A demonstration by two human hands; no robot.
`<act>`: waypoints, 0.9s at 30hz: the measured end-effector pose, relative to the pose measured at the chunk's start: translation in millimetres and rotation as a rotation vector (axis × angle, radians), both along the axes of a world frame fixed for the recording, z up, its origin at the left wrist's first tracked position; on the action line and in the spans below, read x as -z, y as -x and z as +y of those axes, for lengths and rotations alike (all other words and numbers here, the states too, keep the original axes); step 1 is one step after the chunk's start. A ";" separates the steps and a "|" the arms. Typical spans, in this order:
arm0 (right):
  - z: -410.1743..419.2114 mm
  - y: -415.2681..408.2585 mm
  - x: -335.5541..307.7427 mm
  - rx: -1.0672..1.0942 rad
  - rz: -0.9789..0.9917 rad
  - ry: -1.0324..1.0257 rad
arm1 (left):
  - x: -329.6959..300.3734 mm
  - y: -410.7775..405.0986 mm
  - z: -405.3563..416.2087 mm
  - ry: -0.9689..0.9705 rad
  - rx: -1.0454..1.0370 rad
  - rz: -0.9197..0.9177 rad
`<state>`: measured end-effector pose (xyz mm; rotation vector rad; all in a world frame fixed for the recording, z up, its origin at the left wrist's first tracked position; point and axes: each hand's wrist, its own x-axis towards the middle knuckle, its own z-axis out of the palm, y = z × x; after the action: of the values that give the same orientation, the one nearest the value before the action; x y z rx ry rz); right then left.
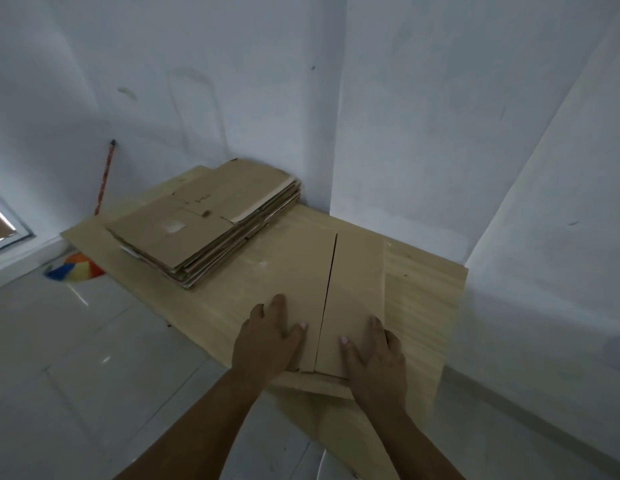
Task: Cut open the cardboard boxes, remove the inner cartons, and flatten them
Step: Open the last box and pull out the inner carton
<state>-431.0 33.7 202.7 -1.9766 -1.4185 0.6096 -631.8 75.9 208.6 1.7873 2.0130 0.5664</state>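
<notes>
Pressing flat on the cardboard box (322, 289), left hand (267, 337) and right hand (372, 358) lie palm-down with fingers spread, gripping nothing. Box rests on the wooden board (422, 306), near the flattened stack (204, 223).

You have two bare hands in view, the left hand (267, 341) and the right hand (374, 358). You have one flattened brown cardboard box (336, 289), one stack of flattened brown cartons (211, 220), one pale wooden board (422, 306), one red stick (105, 178), and one multicoloured ball (76, 270).
</notes>
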 end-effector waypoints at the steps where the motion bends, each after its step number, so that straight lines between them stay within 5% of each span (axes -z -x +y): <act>1: 10.3 7.7 1.1 0.021 -0.003 0.005 | 1.6 6.7 14.2 0.005 0.020 -0.006; 22: 131.4 105.2 24.3 0.330 -0.026 0.131 | 30.9 68.3 186.4 0.135 0.316 0.062; 27: 151.6 98.6 24.6 0.450 0.198 0.135 | 28.5 60.4 204.1 0.085 0.316 0.253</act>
<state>-529.6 185.3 178.1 -2.1768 -0.7944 0.6799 -692.1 280.1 180.0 2.1544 1.8175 0.1629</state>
